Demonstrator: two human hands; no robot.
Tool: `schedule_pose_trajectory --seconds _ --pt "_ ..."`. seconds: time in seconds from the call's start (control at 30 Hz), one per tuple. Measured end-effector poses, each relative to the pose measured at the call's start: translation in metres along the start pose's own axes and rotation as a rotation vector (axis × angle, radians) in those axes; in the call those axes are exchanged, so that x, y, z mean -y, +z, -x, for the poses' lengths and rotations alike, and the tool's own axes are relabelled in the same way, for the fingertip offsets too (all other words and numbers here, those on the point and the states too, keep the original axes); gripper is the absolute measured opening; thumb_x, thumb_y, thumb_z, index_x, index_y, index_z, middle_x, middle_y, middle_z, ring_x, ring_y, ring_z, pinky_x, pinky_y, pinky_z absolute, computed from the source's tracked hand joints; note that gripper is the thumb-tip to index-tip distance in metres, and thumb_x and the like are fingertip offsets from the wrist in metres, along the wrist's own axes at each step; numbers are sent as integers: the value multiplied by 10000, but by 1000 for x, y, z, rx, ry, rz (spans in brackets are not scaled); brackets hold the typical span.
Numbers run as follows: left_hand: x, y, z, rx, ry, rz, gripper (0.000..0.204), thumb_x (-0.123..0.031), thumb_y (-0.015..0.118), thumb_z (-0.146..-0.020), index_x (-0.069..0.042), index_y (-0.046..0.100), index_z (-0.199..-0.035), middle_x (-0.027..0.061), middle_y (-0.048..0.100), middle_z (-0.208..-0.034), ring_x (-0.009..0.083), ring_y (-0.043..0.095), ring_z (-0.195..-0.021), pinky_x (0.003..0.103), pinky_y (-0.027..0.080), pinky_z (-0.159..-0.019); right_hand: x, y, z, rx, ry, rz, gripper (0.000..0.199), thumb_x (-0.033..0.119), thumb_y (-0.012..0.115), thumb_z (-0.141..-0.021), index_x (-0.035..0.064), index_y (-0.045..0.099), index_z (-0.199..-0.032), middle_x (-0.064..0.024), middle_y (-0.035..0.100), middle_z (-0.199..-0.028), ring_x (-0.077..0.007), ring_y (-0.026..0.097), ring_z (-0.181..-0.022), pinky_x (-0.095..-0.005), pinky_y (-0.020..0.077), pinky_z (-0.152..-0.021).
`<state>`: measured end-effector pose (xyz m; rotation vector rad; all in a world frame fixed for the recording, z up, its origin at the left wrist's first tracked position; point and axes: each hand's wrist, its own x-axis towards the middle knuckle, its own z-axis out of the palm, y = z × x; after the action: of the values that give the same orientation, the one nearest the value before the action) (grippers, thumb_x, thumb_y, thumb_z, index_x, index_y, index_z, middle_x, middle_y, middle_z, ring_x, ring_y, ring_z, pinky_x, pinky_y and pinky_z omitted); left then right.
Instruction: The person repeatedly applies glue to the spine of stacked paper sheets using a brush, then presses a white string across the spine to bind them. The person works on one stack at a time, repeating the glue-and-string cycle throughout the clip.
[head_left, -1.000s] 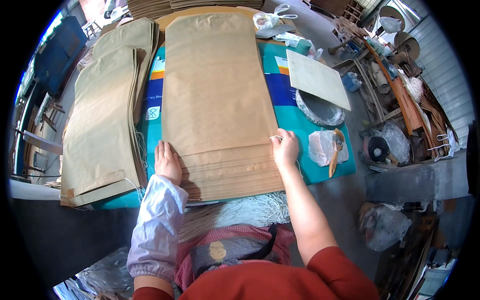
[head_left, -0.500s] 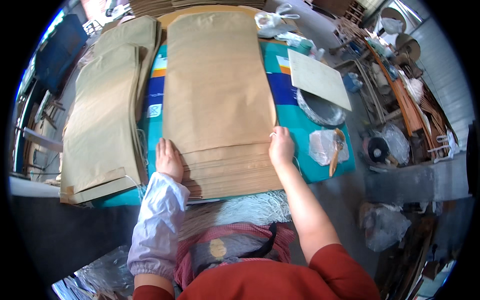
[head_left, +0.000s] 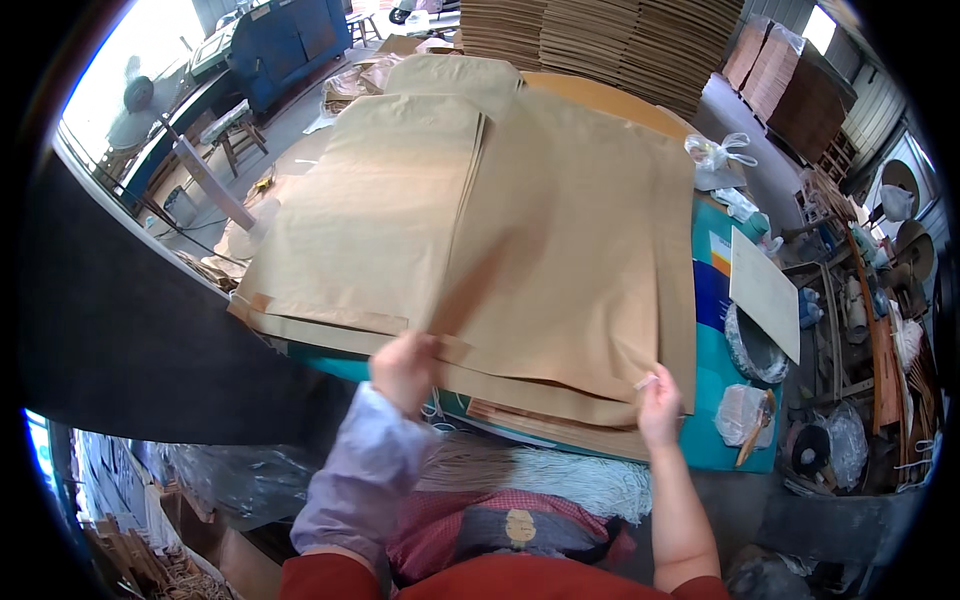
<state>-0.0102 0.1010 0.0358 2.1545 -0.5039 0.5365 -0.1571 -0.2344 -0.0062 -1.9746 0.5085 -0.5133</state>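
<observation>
Both hands (head_left: 405, 368) (head_left: 658, 408) have lifted the top paper sack's (head_left: 570, 250) near edge.

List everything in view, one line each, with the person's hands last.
top paper bag: one, brown, lifted at its near edge by both hands
bag pile: one stack, brown, left on the table
table: one, teal top, under the bags
flat board: one, pale, right of the bags
cardboard stacks: several, brown, far end
string bundle: one, whitish, at the table's near edge
left hand: one, pale sleeve, gripping the bag's near edge
right hand: one, bare, pinching the bag's near right corner
</observation>
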Motion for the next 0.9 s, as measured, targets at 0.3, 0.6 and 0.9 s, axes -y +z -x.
schedule_pose_trajectory --seconds 0.3,0.6,0.9 --pt "130 -161 -83 -145 -362 -904 206 -211 532 -914 -40 584 -814 184 643 -783 371 635 -735 449 491 -591 69 246 -38 420 -16 -486 301 69 516 -862 -33 525 -1146 -79 529 -661 -135 468 -564 -294 405 -528" --pt "105 -118 -65 10 -47 -1216 413 -176 596 -821 -63 528 -1213 101 567 -1113 279 522 -1066 386 443 -850 103 128 29 1252 131 -294 622 299 568 -930 30 303 -1425 -65 623 -895 -113 576 -667 -266 488 -626" --pt "-5 30 125 1060 343 -73 68 -141 638 -703 -76 635 -722 116 593 -732 286 599 -716 407 495 -631 -30 -207 23 113 4 1307 408 41 513 -824 134 587 -1214 -122 553 -955 -317 590 -879 -424 486 -729"
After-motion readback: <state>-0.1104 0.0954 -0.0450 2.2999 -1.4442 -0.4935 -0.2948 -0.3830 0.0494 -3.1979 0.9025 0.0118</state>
